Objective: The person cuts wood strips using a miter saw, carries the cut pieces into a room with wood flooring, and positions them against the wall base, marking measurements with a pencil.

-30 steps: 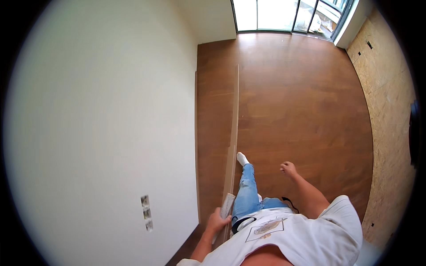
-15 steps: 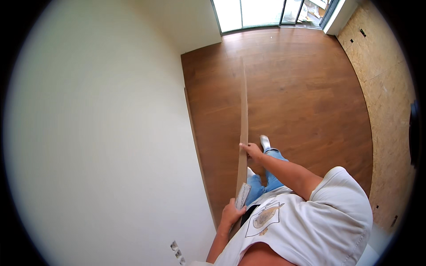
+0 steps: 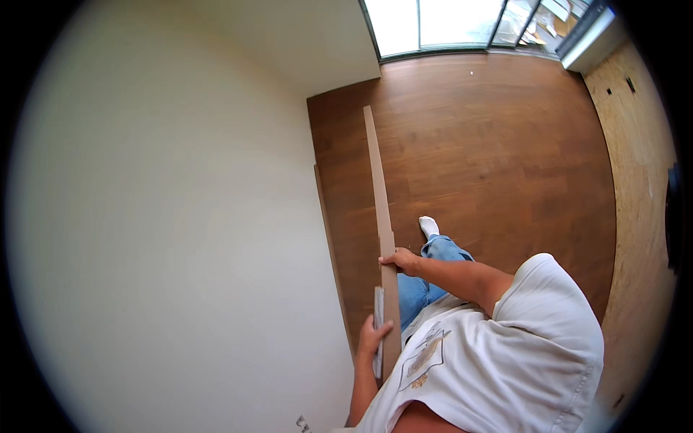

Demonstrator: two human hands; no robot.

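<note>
A long, narrow, flat brown strip (image 3: 376, 173), like cardboard or trim, stretches away from my body over the floor. Around it, at about knee height, my right hand (image 3: 401, 261) is closed, the thumb lying across its face. Just beyond that hand the strip shows a small step in width. Lower down, my left hand (image 3: 373, 336) grips a shorter whitish piece (image 3: 379, 307) with faint marks, held along the left edge of the brown strip. Whether the two pieces are joined I cannot tell. My body hides the near end.
Close on the left stands a white wall (image 3: 180, 216), with a thin brown strip (image 3: 326, 224) along its foot. Wood flooring (image 3: 498, 144) reaches a sliding glass door (image 3: 455, 25) ahead. A wood-chip board wall (image 3: 635, 166) runs down the right. My socked foot (image 3: 428, 226) is beside the strip.
The long strip's far end has swung left toward the wall, and its broad face shows more. The whitish piece has turned from slanted to nearly in line with the strip. Both hands keep their grip.
</note>
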